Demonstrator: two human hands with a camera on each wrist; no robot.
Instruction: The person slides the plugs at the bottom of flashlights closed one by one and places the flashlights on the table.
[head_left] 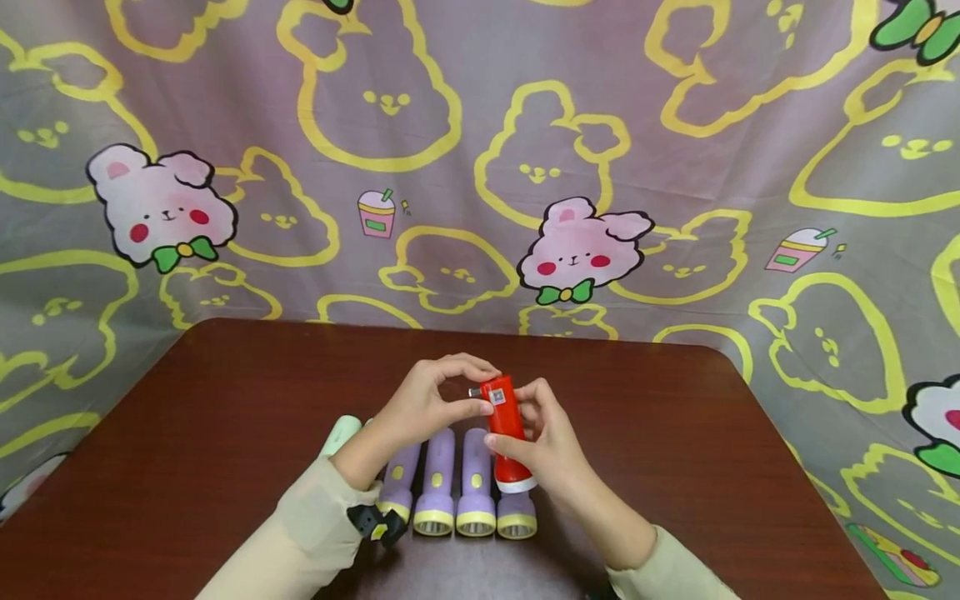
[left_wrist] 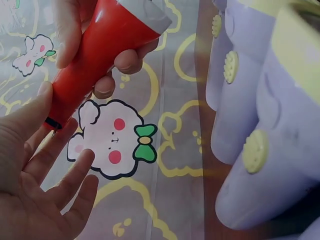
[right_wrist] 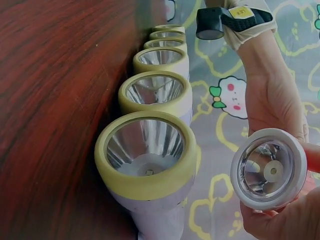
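A red flashlight [head_left: 507, 432] with a white head is held above the table by both hands, its tail up and its lens end down. My right hand [head_left: 553, 446] grips its body from the right, thumb across the front. At the tail, my left hand [head_left: 423, 404] pinches the end between thumb and index finger; its other fingers are spread in the left wrist view. A small metal piece [head_left: 475, 392] sticks out from the tail's left side. The right wrist view shows the flashlight's round clear lens [right_wrist: 270, 170] and white rim.
Several purple flashlights [head_left: 437, 471] with yellow rims lie side by side just below the hands, lenses toward me. A pale green flashlight [head_left: 342, 433] lies to their left, partly behind the left arm. The dark red table [head_left: 247, 400] meets a cartoon-print cloth [head_left: 450, 100] behind.
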